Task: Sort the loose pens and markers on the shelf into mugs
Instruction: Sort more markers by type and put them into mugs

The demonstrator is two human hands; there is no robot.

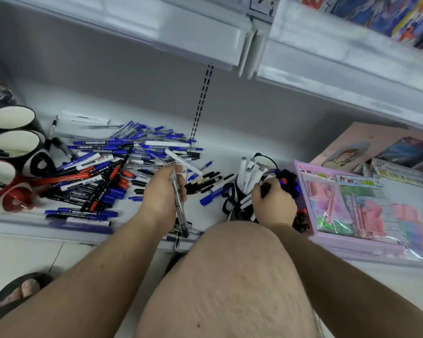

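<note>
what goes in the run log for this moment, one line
left hand: grips clear pen | right hand: grips black marker at mug | pile: unsorted

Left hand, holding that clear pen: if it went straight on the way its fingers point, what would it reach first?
Probably the white marker lying just beyond the left hand, at the near edge of the loose pen pile. Depth is hard to judge here.

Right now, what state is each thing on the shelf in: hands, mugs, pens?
Left hand: grips a clear pen, tip toward the person.
Right hand: holds a black marker at the black mug of white markers.
Pile of blue, black and red pens: loose, unsorted on the white shelf.
Two black mugs with white insides: upright, looking empty.
Red mug: upright, pens inside.
</note>
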